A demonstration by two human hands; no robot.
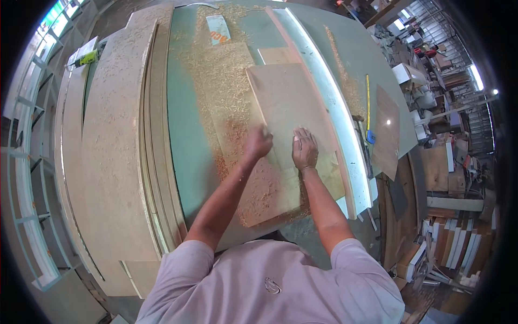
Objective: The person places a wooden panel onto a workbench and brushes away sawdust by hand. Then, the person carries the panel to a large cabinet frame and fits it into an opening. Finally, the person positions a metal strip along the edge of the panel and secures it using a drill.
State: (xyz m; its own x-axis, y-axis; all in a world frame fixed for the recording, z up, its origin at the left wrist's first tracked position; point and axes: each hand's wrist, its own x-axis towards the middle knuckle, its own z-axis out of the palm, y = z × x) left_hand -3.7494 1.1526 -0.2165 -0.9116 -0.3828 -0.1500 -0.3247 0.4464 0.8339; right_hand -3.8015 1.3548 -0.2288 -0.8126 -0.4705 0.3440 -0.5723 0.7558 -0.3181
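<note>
A flat, light-brown wooden board lies across a larger sawdust-strewn panel, beside a long straight strip with a white face. My left hand is closed at the board's left edge, with its fingers curled round that edge. On the board's near part rests my right hand, its fingers stretched out and its palm down. Pale wood shavings cover the panel to the left and beyond the board. Reddish shavings lie by my left forearm.
Long stacked wooden panels fill the left side, with a yellow-green power tool on them. Right of the white strip are a yellow tape measure, a hammer and a thin brown sheet. Timber offcuts stand at far right.
</note>
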